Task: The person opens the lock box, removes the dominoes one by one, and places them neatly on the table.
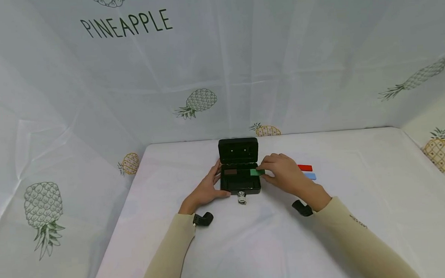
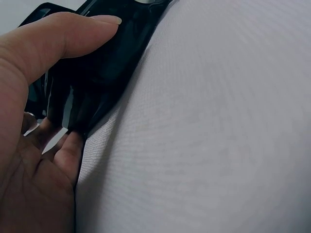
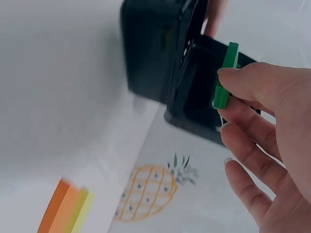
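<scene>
A small black metal box (image 1: 244, 189) stands on the table with its lid (image 1: 238, 145) raised at the back and a silver latch (image 1: 242, 198) at the front. My left hand (image 1: 206, 189) holds its left side, thumb (image 2: 80, 35) along the front and fingers reaching round the side. Between thumb and index finger my right hand (image 1: 282, 173) pinches a thin green block (image 3: 232, 56) over the right part of the box. The other fingers of that hand are loosely bent. Inside the box, at the left, lies a dark reddish-brown block (image 1: 230, 172).
Right of the box, partly behind my right hand, lie a red block (image 1: 305, 168) and a blue block (image 1: 310, 176). In the right wrist view, orange (image 3: 58, 206) and yellow (image 3: 80, 211) blocks show side by side. A white pineapple-print sheet (image 1: 279, 69) hangs behind the table.
</scene>
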`<control>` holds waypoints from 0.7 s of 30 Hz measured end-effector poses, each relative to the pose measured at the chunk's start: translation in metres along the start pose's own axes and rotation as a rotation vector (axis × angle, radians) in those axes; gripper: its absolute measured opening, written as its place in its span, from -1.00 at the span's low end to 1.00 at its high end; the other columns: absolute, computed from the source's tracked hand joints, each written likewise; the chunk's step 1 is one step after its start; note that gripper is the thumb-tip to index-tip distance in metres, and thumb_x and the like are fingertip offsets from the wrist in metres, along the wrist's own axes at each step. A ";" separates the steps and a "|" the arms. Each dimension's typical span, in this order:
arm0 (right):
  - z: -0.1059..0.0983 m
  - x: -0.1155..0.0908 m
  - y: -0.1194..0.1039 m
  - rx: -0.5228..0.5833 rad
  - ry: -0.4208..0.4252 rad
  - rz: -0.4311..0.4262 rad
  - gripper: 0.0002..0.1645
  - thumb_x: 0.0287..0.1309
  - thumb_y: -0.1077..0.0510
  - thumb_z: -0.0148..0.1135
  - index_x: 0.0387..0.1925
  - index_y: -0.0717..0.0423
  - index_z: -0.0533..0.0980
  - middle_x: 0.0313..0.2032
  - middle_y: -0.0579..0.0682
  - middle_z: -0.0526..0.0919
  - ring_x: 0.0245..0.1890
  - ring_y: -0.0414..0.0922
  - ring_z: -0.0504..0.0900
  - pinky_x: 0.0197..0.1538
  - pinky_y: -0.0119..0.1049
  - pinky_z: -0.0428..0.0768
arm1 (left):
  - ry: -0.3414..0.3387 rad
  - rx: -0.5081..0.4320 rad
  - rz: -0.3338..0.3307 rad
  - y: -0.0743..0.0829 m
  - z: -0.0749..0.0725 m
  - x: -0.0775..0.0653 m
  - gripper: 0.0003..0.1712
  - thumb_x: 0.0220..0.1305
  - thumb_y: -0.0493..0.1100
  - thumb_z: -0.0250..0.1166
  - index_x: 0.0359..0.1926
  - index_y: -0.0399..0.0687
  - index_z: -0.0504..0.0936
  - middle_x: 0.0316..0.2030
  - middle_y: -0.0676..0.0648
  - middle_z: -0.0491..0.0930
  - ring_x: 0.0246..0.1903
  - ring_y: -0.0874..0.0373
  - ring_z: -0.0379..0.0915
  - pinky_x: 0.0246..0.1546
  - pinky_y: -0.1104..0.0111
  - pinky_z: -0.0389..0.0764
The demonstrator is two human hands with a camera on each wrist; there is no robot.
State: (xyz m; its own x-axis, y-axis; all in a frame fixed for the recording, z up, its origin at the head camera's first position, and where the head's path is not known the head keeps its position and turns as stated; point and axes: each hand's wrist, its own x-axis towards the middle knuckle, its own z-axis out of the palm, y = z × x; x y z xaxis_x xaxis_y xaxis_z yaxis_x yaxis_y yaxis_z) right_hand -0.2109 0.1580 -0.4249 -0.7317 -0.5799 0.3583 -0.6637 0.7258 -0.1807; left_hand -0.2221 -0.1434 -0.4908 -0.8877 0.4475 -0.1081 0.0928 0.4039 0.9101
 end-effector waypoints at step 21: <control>-0.008 -0.077 0.048 -0.028 0.041 0.062 -0.61 -0.16 0.39 0.70 -0.20 0.14 0.80 -0.24 0.01 0.76 -0.27 0.01 0.69 -0.21 -0.06 0.75 | -0.002 -0.008 -0.018 -0.003 0.000 0.001 0.46 0.18 -0.26 0.62 0.74 0.19 -0.30 0.70 -0.15 -0.13 0.62 -0.25 -0.01 0.60 -0.06 0.21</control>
State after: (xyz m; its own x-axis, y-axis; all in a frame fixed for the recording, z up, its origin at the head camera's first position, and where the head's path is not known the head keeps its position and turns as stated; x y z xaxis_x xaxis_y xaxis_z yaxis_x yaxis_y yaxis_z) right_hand -0.1855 0.2404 -0.4535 -0.7639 -0.5180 0.3848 -0.6122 0.7703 -0.1784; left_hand -0.2236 -0.1439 -0.4933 -0.8882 0.4420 -0.1252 0.0734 0.4055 0.9111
